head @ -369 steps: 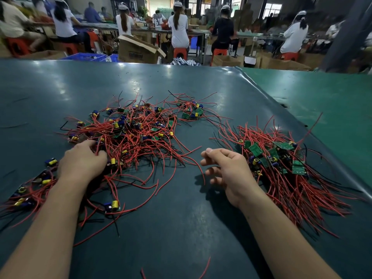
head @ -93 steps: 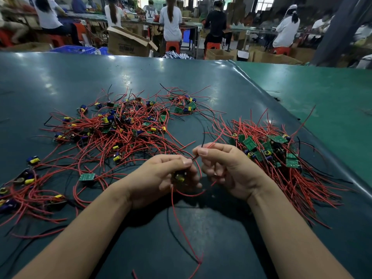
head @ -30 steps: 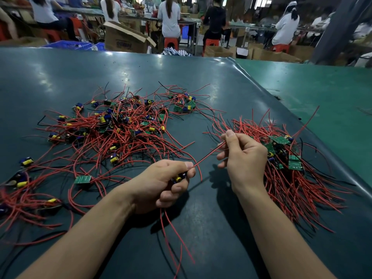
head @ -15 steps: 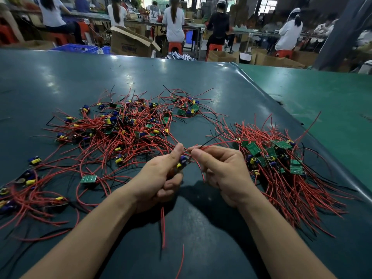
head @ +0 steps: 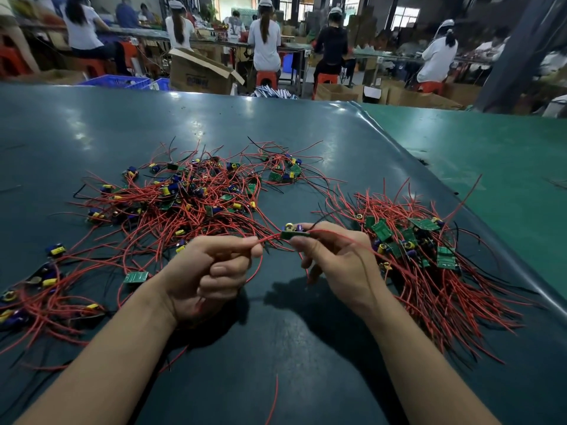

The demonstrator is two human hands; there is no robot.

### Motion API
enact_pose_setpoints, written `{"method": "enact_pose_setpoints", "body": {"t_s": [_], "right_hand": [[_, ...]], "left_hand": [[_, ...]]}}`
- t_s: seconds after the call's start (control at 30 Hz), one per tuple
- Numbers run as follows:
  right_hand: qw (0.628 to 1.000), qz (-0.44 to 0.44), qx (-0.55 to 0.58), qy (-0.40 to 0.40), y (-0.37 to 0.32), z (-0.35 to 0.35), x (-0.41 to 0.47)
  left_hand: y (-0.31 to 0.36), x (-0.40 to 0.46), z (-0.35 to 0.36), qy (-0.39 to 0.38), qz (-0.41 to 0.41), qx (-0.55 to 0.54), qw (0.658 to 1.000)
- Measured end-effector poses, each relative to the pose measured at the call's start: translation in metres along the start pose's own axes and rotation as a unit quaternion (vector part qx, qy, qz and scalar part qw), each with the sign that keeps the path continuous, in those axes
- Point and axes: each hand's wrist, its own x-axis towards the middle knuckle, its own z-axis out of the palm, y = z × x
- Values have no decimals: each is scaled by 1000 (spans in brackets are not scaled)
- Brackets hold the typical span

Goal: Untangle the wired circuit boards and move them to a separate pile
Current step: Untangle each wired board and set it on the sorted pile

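Observation:
A tangled heap of small green circuit boards with red and black wires [head: 190,207] spreads over the dark table's left and middle. A second pile of wired boards [head: 429,259] lies on the right. Between them, above the table, my right hand [head: 334,259] pinches one small green board [head: 293,234] with a yellow-topped part. My left hand [head: 208,268] pinches that board's red wires just left of it, fingers curled. One red wire runs from the board over my right hand toward the right pile.
The dark green table [head: 276,348] meets a lighter green surface [head: 491,154] at a raised seam on the right. More wired boards [head: 36,296] lie at the left edge. Seated workers, cardboard boxes [head: 199,72] and red stools stand beyond the far edge.
The board has passed from my left hand's fingers to my right hand's pinch. My left hand now holds the wires, and the hands have drawn slightly apart.

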Motion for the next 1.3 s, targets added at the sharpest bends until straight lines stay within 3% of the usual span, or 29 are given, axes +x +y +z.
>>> {"method": "enact_pose_setpoints", "body": {"t_s": [0.07,0.2,0.3,0.4,0.5,0.63,0.7,0.8,0.87,1.0,1.1,1.2,1.3], "right_hand": [[998,-10,25,55,1,-1,0],[980,-48,10,191,0,-9,5],[970,-48,33,234,0,-15,7],[984,59,24,169,1,-13,7],[971,235,51,20,0,0,2],[919,326,183,-123,-6,11,-3],[903,332,241,-128,-7,17,-2],[896,265,354,-44,-6,13,4],[901,221,373,0,-8,3,6],[974,144,177,0,-10,-5,3],[995,78,60,18,-9,0,0],[986,64,135,74,-9,5,0],[925,72,231,294,-9,4,3]], "left_hand": [[5,-3,-5,-12,57,-44,997],[11,-5,-11,48,161,-57,984],[9,-2,-10,77,199,-55,975],[7,0,-6,90,189,-35,977],[5,3,-3,75,169,-34,982],[1,0,1,-21,127,-23,991],[-2,-3,3,-70,94,-5,993],[-1,-4,2,-56,89,31,994],[1,-4,0,-18,109,62,992],[2,-2,1,33,174,39,983],[7,0,0,91,225,-5,970],[8,0,0,88,243,-31,965],[7,-2,-1,73,243,-33,967]]}}
